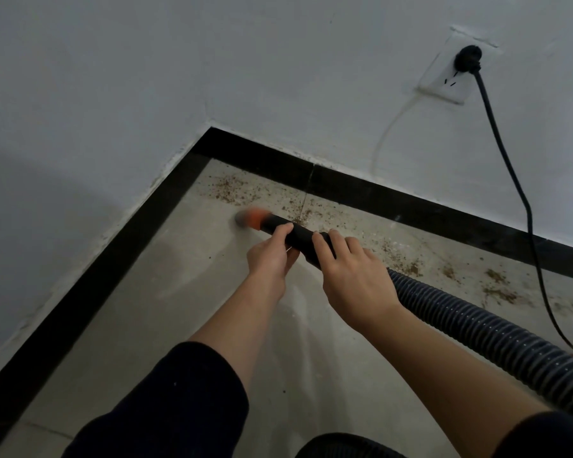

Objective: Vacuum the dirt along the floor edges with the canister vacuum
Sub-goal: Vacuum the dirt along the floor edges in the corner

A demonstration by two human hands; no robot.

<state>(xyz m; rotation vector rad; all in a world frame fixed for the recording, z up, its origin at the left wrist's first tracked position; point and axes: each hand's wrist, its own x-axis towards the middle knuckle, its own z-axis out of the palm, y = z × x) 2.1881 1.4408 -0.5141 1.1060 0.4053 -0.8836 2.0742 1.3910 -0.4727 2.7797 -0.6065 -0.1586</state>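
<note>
Hands: left hand (269,256) and right hand (351,276) both grip black nozzle tube (298,236) | orange tip (250,218) blurred, near corner | dirt (232,190) along baseboard (377,196)

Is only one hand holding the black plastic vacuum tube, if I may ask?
No, the left hand and the right hand both grip the black plastic vacuum tube.

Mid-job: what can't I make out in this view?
Head view:
- Nozzle: motion-blurred; floor contact unclear.
- Canister: outside the frame; hose runs off the right edge.
- Cord: lower end hidden behind the hose.
- Wand: mostly covered by the left hand and right hand gripping it.
</note>
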